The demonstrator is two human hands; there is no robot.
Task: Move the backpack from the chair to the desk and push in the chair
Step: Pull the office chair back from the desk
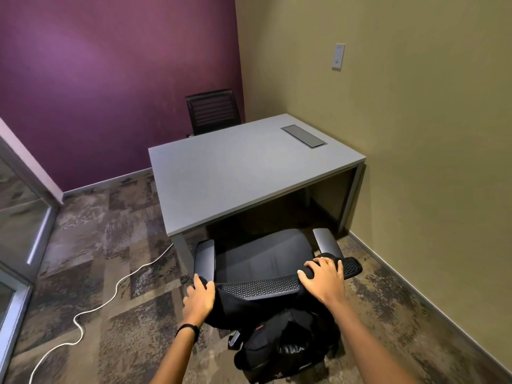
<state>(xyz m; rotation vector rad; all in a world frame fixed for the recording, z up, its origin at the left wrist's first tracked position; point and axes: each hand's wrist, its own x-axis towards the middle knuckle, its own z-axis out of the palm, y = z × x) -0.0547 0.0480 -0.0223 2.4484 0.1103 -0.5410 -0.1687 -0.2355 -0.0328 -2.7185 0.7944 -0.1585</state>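
I have both hands gripping the chair point(257, 261) back: left hand point(200, 299) on its left end, right hand point(324, 278) near its right; backpack point(282, 347) hangs behind it, off the desk point(235, 173).

Second chair point(213, 112) against purple wall point(97, 79), far side. White cable point(116, 289) snakes across patterned carpet point(91, 245). Switch plate point(338, 56) on olive wall point(415, 120). Glass partition point(16, 212) at left.

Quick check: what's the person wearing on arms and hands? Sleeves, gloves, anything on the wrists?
Both forearms are bare, with no sleeves in view and no gloves. The left hand has a thin black band at its wrist. The right hand shows nothing on its wrist or fingers. No rings visible.
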